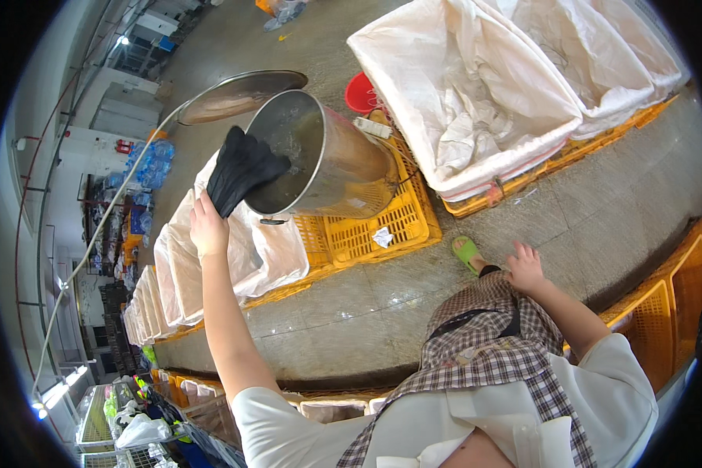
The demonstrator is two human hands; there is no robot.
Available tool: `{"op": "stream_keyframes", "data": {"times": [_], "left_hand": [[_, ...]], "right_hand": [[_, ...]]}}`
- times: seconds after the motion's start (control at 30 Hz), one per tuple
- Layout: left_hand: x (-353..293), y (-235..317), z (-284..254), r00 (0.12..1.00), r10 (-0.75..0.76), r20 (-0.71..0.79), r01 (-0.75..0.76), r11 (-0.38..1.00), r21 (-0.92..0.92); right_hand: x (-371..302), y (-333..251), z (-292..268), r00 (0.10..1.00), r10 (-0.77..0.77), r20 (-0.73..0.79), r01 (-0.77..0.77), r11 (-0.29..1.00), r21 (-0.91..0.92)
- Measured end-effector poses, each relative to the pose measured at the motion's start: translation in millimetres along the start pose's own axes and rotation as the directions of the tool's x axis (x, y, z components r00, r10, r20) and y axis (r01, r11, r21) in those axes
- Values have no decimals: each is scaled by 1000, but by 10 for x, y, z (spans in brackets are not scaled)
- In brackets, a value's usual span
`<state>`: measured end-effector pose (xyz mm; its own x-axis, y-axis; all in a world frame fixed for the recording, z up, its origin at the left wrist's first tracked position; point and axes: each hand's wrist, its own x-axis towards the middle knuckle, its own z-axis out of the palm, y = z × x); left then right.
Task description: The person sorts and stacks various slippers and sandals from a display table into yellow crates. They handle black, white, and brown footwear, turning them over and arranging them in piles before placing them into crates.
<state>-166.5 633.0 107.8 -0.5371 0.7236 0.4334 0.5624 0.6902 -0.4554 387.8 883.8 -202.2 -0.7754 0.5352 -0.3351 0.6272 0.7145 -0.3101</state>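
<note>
My left hand (210, 226) is closed round the cuff end of what look like black gloves (246, 168). They extend over the near left rim of a tall steel pot (355, 168), their finger ends above its opening. Murky liquid (292, 144) shows inside the pot, which stands on yellow plastic crates (378, 226). A round metal lid (246, 95) is just behind the pot, at the end of a pale hose or cable. With fingers apart and nothing in it, my right hand (526, 267) hangs low beside my checked apron (476, 316).
White-lined yellow crates (468, 101) stand at the right, and a row of lined bins (183, 265) runs left of the pot. A red bucket (360, 93) sits behind the pot. More orange crates (647, 324) are at lower right. Crumpled paper (382, 237) lies on the crates.
</note>
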Motion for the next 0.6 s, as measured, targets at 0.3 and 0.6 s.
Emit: {"op": "stream_keyframes", "data": {"times": [0.3,0.6], "left_hand": [[-566,1,-99,975,-207,85,211,977,-30],[-431,297,-580,846,-533,6,522,827,-208]], "right_hand": [[40,140,-224,994,-90,-63,89,996,-18],[760,551,-1177,804,-253,-538,405,896,184]]}}
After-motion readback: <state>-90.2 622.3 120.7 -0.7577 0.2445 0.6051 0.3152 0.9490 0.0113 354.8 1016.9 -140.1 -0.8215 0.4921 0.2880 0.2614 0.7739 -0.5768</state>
